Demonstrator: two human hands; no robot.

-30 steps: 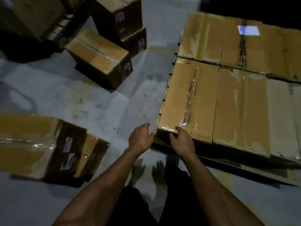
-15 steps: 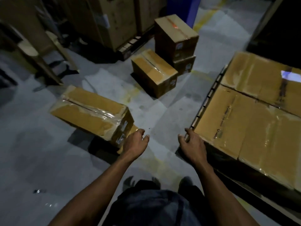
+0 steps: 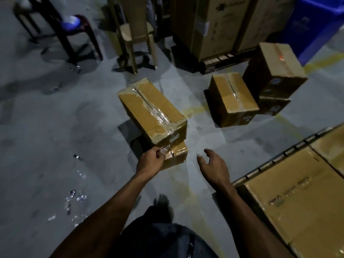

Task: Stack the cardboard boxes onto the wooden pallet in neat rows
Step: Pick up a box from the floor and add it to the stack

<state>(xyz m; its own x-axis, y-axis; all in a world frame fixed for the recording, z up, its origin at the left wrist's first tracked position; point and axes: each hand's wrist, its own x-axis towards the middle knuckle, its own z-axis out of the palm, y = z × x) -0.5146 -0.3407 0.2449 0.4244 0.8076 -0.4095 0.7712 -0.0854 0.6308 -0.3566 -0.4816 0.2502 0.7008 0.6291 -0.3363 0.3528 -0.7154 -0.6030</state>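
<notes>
A: Where are the hands?

B: The left hand (image 3: 151, 159) reaches to the near end of the top box (image 3: 151, 110), fingers curled at its lower edge beside the label; whether it actually grips, I cannot tell. The right hand (image 3: 214, 167) hovers over the floor (image 3: 55, 127), fingers spread and relaxed, grasping nothing.

A: And the boxes?

B: The top box lies on a lower box (image 3: 176, 155) on the floor. Another box (image 3: 232, 98) sits farther right, beside a stacked pair (image 3: 273, 71). Flat boxes (image 3: 297, 192) already cover the pallet (image 3: 264, 167) at the right edge.
</notes>
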